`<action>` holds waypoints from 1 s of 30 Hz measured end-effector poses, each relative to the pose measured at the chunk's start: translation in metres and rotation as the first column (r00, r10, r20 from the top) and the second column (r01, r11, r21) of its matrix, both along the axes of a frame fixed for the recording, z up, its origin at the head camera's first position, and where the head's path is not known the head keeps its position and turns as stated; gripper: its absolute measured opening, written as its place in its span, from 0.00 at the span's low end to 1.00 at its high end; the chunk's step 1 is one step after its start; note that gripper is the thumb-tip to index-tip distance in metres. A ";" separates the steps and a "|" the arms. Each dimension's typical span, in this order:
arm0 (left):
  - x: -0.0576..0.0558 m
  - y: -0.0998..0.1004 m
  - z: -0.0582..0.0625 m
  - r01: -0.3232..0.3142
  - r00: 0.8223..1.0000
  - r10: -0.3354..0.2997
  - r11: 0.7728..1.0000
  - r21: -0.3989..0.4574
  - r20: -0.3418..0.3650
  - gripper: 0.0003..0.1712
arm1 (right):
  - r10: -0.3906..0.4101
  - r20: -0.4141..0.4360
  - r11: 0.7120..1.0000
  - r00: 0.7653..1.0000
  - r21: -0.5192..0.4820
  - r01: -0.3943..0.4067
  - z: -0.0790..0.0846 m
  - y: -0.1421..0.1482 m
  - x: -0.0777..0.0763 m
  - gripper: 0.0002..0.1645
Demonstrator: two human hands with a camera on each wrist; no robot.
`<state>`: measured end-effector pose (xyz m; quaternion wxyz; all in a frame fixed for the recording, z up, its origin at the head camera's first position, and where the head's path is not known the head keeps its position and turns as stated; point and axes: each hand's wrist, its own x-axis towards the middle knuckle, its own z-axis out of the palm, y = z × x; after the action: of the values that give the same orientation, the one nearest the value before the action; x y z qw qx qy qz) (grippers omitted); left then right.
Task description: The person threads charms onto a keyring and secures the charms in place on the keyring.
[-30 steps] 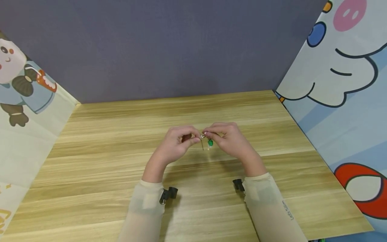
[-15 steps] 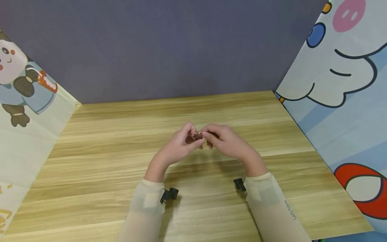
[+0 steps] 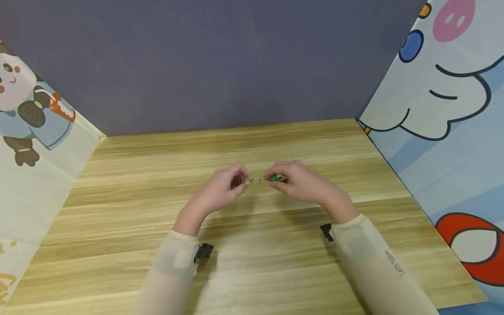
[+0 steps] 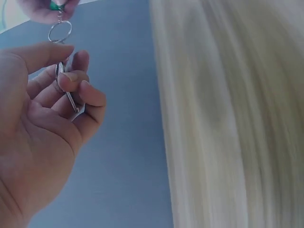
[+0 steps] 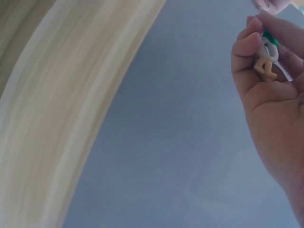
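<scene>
My left hand [image 3: 218, 189] pinches a slim silver key [image 4: 72, 100] between thumb and fingers; the fingers cover much of it. From it a round metal key ring [image 4: 60, 32] reaches across the gap between the hands. A short chain [image 4: 60, 16] joins that ring to a small keychain charm [image 5: 268, 54] with green, white and orange parts. My right hand [image 3: 305, 186] grips the charm between thumb and fingertips. Both hands are held over the middle of the wooden table, with the ring and chain stretched between them.
The wood-grain table [image 3: 138, 227] lies below the hands. A grey-blue panel [image 3: 220, 65] stands along its back edge. Cartoon-printed walls [image 3: 453, 175] border it at left and right. A small black wrist camera [image 3: 204, 252] sits at the left sleeve.
The hands came close together half a second ago, hiding the keychain. Now they are apart, the left hand further left, and the ring and chain stretch level between them. The green part shows again.
</scene>
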<state>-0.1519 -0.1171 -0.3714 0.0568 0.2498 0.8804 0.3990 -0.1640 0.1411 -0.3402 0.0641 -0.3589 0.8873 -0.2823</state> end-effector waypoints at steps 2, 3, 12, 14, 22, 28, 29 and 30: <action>0.000 -0.003 -0.001 -0.002 1.000 0.001 0.999 -0.052 -0.011 0.08 | 0.034 -0.021 0.999 0.999 0.020 -0.034 -0.001 0.001 -0.001 0.12; -0.001 -0.004 -0.002 -0.002 1.000 0.001 0.997 -0.076 -0.013 0.09 | 0.051 -0.028 0.998 0.998 0.030 -0.050 -0.002 0.000 -0.003 0.12; 0.000 -0.018 -0.014 -0.035 0.999 0.034 0.987 -0.158 -0.004 0.19 | 0.134 -0.065 0.990 0.989 0.049 -0.131 -0.015 -0.004 -0.012 0.16; 0.000 -0.019 -0.014 -0.037 0.999 0.038 0.985 -0.168 0.001 0.19 | 0.141 -0.061 0.989 0.988 0.052 -0.138 -0.018 -0.005 -0.012 0.15; 0.002 -0.020 -0.011 -0.020 1.000 0.025 0.971 -0.236 0.017 0.16 | 0.178 0.001 0.979 0.984 0.097 -0.178 -0.026 -0.002 -0.006 0.15; 0.001 -0.021 -0.011 -0.055 0.998 0.048 0.976 -0.210 -0.039 0.15 | 0.177 -0.095 0.983 0.980 0.073 -0.171 -0.032 0.000 -0.007 0.15; 0.002 -0.022 -0.011 -0.062 0.998 0.055 0.977 -0.205 -0.042 0.16 | 0.179 -0.107 0.982 0.978 0.077 -0.171 -0.033 0.001 -0.008 0.15; 0.002 -0.023 -0.011 -0.067 0.997 0.059 0.977 -0.203 -0.044 0.16 | 0.180 -0.116 0.982 0.977 0.081 -0.171 -0.034 0.001 -0.008 0.15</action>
<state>-0.1499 -0.1403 -0.3829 0.0527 0.2223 0.9251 0.3033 -0.1724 0.1424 -0.3739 0.0466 -0.4501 0.8638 -0.2215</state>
